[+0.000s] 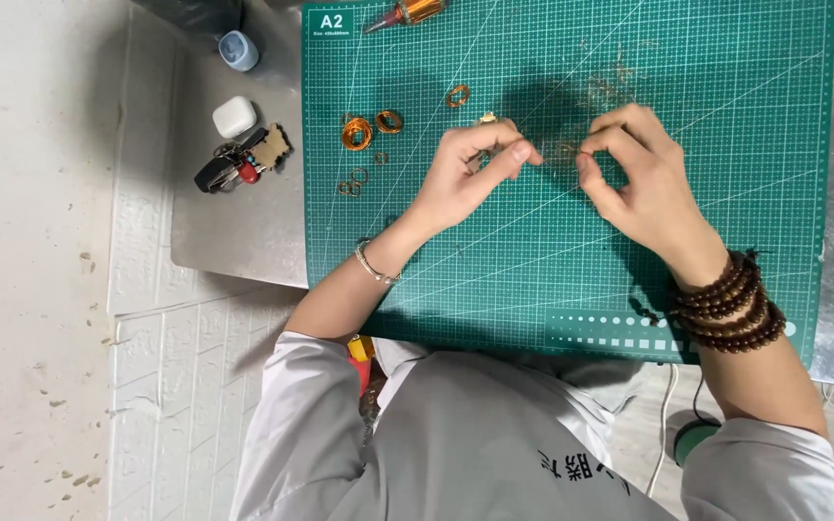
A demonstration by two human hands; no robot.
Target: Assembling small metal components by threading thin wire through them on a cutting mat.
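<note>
A: Where is the thin copper-coloured wire piece (560,152)?

B: Above the green gridded cutting mat (629,270), pinched between left hand (465,178) and right hand (634,183), fingertips closed on it. Orange wire coils (357,132) lie well apart, leftward.

two hands (465,174), one cutting mat (552,280)

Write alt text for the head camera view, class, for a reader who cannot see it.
Seen from above, a person's left hand and right hand pinch thin copper wire over a green cutting mat. Small wire coils lie on the mat's left; keys sit beside it.
</note>
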